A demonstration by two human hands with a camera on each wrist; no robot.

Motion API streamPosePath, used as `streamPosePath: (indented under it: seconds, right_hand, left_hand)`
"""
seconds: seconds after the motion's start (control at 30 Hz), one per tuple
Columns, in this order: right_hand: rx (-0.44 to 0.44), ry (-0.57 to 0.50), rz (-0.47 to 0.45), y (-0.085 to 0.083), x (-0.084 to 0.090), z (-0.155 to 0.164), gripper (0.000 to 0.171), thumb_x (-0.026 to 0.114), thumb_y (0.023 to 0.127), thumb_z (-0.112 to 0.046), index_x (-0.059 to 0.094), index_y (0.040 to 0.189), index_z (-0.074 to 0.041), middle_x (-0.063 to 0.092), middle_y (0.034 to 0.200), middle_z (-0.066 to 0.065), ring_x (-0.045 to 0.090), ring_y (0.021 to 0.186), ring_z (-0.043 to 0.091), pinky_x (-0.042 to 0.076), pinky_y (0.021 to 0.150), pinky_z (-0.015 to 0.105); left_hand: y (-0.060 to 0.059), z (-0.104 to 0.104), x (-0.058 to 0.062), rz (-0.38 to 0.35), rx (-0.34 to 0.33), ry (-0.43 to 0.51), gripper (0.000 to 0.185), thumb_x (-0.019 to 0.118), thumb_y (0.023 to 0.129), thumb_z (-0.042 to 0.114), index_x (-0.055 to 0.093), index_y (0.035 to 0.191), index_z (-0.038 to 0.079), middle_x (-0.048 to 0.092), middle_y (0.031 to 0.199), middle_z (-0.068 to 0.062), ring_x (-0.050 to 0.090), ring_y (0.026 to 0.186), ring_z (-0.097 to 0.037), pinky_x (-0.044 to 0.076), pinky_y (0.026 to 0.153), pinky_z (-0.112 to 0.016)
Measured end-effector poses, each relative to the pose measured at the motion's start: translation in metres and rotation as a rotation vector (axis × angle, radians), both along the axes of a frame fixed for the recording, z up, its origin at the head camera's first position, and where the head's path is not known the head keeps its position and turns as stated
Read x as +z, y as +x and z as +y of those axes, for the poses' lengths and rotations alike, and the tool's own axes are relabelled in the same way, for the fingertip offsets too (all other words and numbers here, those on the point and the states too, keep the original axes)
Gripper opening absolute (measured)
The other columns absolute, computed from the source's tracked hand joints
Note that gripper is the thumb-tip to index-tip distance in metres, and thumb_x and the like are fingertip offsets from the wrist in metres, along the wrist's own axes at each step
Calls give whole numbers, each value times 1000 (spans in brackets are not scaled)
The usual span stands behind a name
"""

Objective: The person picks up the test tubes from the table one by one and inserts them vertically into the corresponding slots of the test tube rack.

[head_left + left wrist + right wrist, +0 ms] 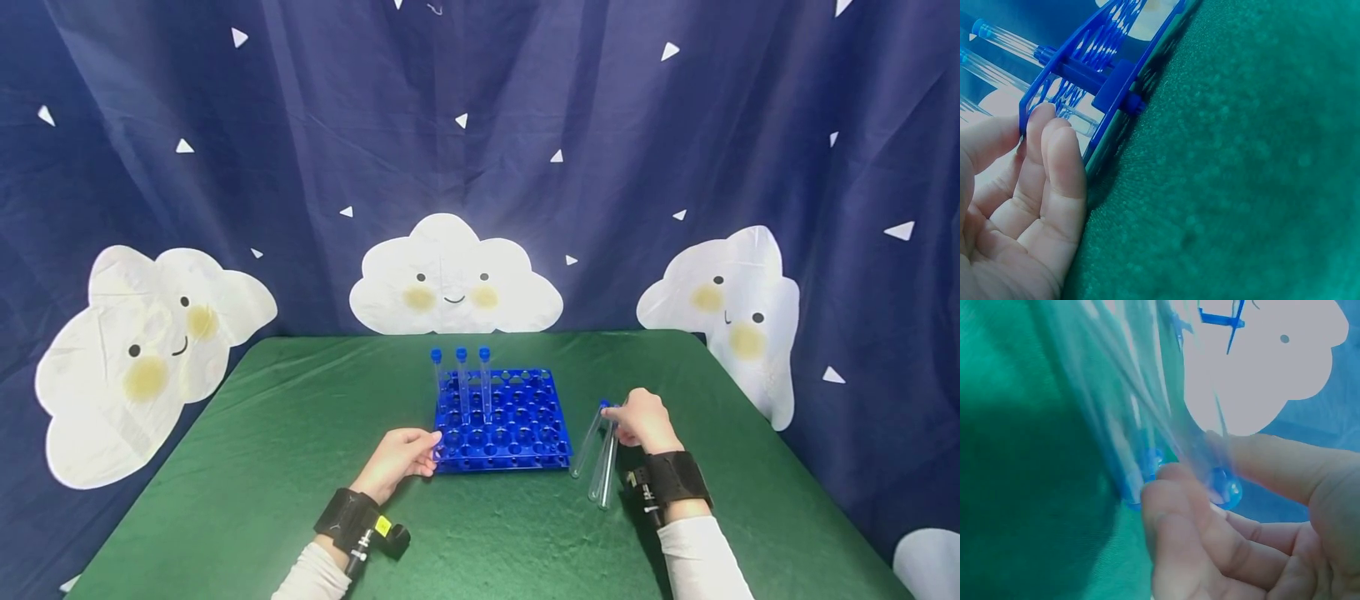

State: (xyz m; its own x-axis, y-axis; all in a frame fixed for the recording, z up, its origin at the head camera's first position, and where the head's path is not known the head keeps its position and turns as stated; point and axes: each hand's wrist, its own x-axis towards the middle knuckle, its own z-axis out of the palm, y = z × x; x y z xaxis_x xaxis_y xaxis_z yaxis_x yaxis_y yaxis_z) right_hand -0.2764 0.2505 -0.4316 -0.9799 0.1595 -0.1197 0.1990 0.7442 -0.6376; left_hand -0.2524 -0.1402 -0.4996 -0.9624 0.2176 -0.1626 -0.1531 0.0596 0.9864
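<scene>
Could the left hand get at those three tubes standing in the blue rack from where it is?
Probably yes. The left hand already touches the front-left corner of the blue rack, and the three standing tubes rise at the back-left with only open rack holes between.

One blue rack (504, 421) sits on the tabletop (300, 500). Three capped tubes (462, 383) stand in its far left holes. Three loose tubes (600, 454) lie at its right. Two hands.

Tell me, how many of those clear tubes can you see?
6. Three test tubes stand in the blue rack's back-left holes; three more lie by the right hand. Others may be hidden.
</scene>
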Motion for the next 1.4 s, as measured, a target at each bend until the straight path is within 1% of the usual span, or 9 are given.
streamPosePath:
  seconds: [0.23,0.33,0.47,0.6,0.7,0.8,1.0,1.23,1.4]
  right_hand:
    - [-25,9,86,2,7,0,35,68,89,-24,51,64,-6,61,51,4,63,47,12,54,50,26]
    - [-19,15,106,3,11,2,33,67,91,-25,52,68,-5,60,53,4,63,49,12,53,54,26]
    - [-9,-2,140,6,18,2,28,65,93,-25,56,82,0,62,57,6,64,52,13,54,56,28]
    - [9,11,208,8,28,-2,29,64,93,-27,58,87,1,66,62,10,65,53,16,53,55,27]
    - [32,31,290,10,37,-8,29,64,94,-27,59,87,0,68,66,13,67,55,20,47,52,25]
    - [48,33,392,13,47,-17,27,65,93,-26,60,87,-1,68,69,13,67,55,22,47,51,25]
    - [62,43,593,18,63,-38,22,67,92,-25,61,87,-4,67,69,10,61,50,13,47,51,26]
    - [40,4,741,19,74,-64,21,69,91,-27,62,86,-9,67,64,7,61,51,13,41,47,23]
    - [35,-43,841,15,74,-84,21,71,90,-26,63,90,-6,67,64,6,59,52,15,39,49,23]
  left_hand:
    - [0,-1,0,-2,0,-6,32,68,91,25,65,99,-7,63,70,0,61,61,-11,58,59,-24]
    - [0,-1,-1,-6,-2,-3,32,68,91,24,65,99,-7,62,70,0,61,60,-11,57,59,-24]
    - [-1,0,-1,-3,-9,4,32,68,91,24,65,98,-7,63,70,1,61,60,-11,57,59,-24]
    - [-1,1,-2,1,-12,5,32,67,92,23,64,99,-8,63,70,1,61,60,-11,57,59,-24]
    - [-1,1,-2,1,-4,2,31,67,92,23,64,99,-8,62,70,0,61,60,-11,57,58,-24]
    - [-1,0,-1,3,4,-2,30,67,92,23,65,98,-7,62,70,0,61,60,-11,57,58,-24]
    - [0,0,0,-3,8,6,29,67,92,23,65,97,-5,62,70,0,61,60,-11,57,58,-24]
    - [0,0,-2,-6,23,1,28,67,91,23,66,96,-5,63,69,0,61,59,-11,57,57,-24]
    - [-1,2,-3,3,27,-8,30,68,91,24,65,96,-5,62,69,0,61,60,-11,57,57,-24]
